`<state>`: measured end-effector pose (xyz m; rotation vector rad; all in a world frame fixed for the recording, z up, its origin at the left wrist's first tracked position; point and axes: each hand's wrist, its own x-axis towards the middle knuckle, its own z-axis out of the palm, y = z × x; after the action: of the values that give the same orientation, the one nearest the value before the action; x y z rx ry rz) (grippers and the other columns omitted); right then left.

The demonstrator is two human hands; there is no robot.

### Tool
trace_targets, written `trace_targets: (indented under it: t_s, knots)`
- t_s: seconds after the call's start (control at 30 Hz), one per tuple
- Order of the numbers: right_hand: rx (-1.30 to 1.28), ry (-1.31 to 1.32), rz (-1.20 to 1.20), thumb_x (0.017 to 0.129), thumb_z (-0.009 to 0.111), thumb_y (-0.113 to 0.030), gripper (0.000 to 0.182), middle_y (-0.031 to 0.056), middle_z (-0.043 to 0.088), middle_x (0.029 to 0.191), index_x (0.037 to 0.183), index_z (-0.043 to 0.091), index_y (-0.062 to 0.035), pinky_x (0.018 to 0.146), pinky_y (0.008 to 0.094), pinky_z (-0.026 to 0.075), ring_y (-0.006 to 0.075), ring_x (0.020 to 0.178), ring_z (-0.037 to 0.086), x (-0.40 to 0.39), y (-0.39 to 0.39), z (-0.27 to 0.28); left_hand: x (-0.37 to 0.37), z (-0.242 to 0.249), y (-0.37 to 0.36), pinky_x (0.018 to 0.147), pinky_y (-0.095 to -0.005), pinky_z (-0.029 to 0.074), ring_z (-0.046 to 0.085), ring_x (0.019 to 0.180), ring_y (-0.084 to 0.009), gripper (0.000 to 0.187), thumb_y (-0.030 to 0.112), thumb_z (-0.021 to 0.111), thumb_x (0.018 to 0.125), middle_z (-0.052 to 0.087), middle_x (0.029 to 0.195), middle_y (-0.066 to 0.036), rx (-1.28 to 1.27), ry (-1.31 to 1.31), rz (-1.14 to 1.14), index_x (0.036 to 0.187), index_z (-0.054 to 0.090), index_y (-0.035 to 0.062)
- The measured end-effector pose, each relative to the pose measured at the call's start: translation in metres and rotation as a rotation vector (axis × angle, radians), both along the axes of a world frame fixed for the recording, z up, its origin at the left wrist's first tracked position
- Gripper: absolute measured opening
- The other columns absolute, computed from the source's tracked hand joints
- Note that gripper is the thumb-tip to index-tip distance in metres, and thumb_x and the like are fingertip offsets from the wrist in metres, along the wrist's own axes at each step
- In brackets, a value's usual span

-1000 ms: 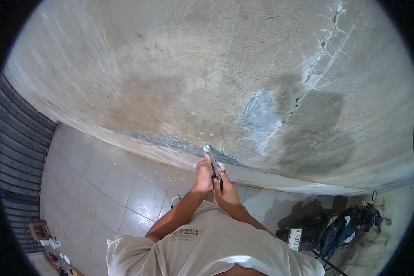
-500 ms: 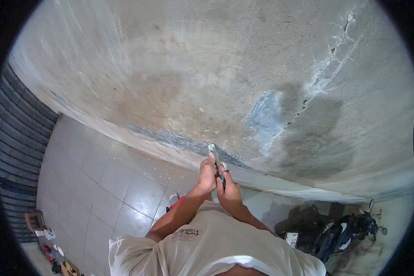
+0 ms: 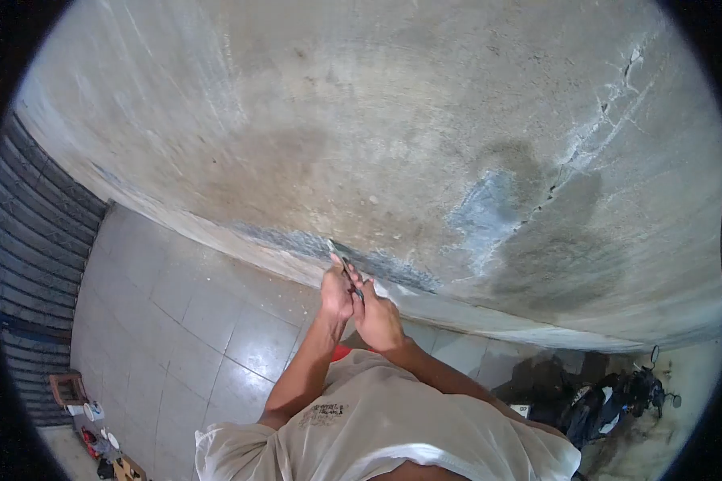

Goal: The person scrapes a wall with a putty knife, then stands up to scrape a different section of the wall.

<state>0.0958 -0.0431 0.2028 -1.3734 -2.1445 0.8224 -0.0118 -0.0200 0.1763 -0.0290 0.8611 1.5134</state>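
Observation:
Both my hands are closed on a narrow, flat scraper [image 3: 344, 264] with a pale tip and a darker handle. My left hand [image 3: 337, 293] wraps around it on the left, nearer the tip. My right hand [image 3: 377, 316] grips the handle end just below and to the right, against the left. The tip lies right at the dark grey rough strip [image 3: 393, 268] low on the wall [image 3: 361, 144]. Much of the handle is hidden by my fingers.
A crack [image 3: 573, 156] runs down the wall at right beside a grey patch [image 3: 483, 215]. Pale tiles [image 3: 192, 309] cover the floor. A motorcycle [image 3: 610, 401] is parked at lower right; a ribbed shutter [image 3: 36, 264] and a small wooden stool [image 3: 68, 389] are at left.
My hands and the scraper have moved left along the dark strip, the tool now more tilted. The view has shifted slightly, so the wall marks sit farther right and lower.

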Motion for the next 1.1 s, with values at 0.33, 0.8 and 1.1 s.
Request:
trace_targets:
  t_s: [0.33, 0.8, 1.1]
  knots:
    - [-0.042, 0.026, -0.162, 0.090, 0.055, -0.014, 0.032, 0.0253, 0.064, 0.080, 0.119, 0.050, -0.0010, 0.060, 0.0491, 0.050, 0.0450, 0.069, 0.062, 0.057, -0.032, -0.013, 0.059, -0.012, -0.009, 0.076, -0.0491, 0.051, 0.046, 0.051, -0.0208, 0.045, 0.046, 0.034, 0.099, 0.047, 0.060, -0.006, 0.004, 0.022, -0.231, 0.081, 0.049, 0.0074]
    - [0.039, 0.140, -0.108, 0.091, 0.053, -0.015, 0.037, 0.0285, 0.063, 0.090, 0.122, 0.048, 0.0032, 0.063, 0.0506, 0.051, 0.0444, 0.073, 0.063, 0.022, -0.027, -0.011, 0.027, -0.011, -0.010, 0.072, -0.0457, 0.052, 0.048, 0.055, -0.0200, 0.043, 0.041, 0.037, 0.099, 0.050, 0.063, -0.007, -0.017, 0.092, -0.162, 0.078, 0.050, 0.0068]
    - [0.017, 0.141, -0.132, 0.089, 0.054, -0.009, 0.033, 0.0254, 0.063, 0.097, 0.119, 0.050, 0.0028, 0.071, 0.0469, 0.051, 0.0472, 0.085, 0.061, 0.024, -0.018, -0.015, 0.026, -0.006, -0.005, 0.061, -0.0397, 0.052, 0.051, 0.052, -0.0208, 0.049, 0.046, 0.035, 0.099, 0.052, 0.063, -0.008, 0.008, 0.086, -0.104, 0.077, 0.052, 0.0054]
